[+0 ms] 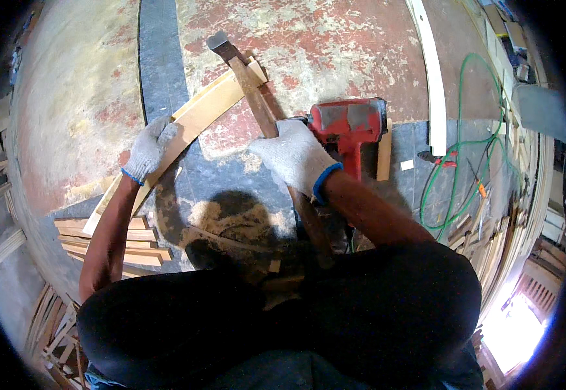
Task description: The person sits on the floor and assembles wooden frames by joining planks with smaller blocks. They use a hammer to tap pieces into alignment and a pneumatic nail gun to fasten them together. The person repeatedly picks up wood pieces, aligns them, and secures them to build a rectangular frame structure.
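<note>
My left hand (148, 149), in a white knit glove with a blue cuff, is closed round the edge of a long piece of pale wood (208, 112). This piece looks like boards joined lengthwise and lies slantwise from lower left to upper middle. In my gloved right hand (295, 156) is a hammer (252, 94), gripped partway along its wooden handle. Its dark metal head rests over or just above the wood's far end; contact cannot be made out. Just right of that hand stands a red nail gun (347, 123), its lower part hidden behind my forearm.
Short wooden strips (111, 242) lie stacked at the left. To the right are a long white strip (432, 78), a coiled green hose (460, 156), red-handled pliers (444, 158) and a small wood block (384, 153). Sawdust covers the floor before my knees. Scrap wood (491, 250) lines the right side.
</note>
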The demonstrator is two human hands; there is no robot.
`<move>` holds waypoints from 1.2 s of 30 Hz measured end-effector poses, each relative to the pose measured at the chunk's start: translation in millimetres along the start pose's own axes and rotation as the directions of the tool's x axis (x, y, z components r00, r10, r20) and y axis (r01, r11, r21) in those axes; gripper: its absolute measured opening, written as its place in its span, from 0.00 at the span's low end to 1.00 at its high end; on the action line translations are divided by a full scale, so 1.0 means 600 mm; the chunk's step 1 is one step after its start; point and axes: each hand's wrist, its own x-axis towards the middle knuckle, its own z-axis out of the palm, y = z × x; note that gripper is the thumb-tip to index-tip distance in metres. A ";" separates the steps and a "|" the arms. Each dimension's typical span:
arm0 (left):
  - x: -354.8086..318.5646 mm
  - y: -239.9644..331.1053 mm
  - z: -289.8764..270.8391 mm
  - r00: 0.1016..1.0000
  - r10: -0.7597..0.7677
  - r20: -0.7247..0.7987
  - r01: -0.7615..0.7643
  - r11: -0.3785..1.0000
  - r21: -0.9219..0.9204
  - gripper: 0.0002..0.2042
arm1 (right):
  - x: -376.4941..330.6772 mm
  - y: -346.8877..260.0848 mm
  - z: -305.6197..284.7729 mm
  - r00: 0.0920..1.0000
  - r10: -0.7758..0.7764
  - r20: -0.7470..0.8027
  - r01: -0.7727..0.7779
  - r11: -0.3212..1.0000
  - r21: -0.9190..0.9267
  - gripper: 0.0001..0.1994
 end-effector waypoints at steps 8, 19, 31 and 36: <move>-0.007 0.019 0.019 0.992 0.111 -0.059 -0.121 0.972 -0.202 0.16 | 0.045 0.051 0.142 0.992 -0.029 -0.121 0.027 1.000 -0.017 0.21; -0.017 0.040 -0.010 0.972 0.165 -0.166 -0.189 0.971 -0.146 0.16 | -0.013 -0.010 0.042 0.989 -0.010 0.150 -0.025 0.972 0.233 0.08; -0.143 0.150 0.000 0.973 0.204 -0.113 -0.113 0.838 0.534 0.13 | -0.038 0.027 -0.099 0.971 0.017 -0.237 0.039 0.973 0.229 0.10; -0.152 0.186 0.025 0.996 0.048 0.079 -0.079 0.877 0.473 0.21 | -0.056 0.075 -0.100 0.966 0.094 -0.241 -0.027 0.963 0.267 0.09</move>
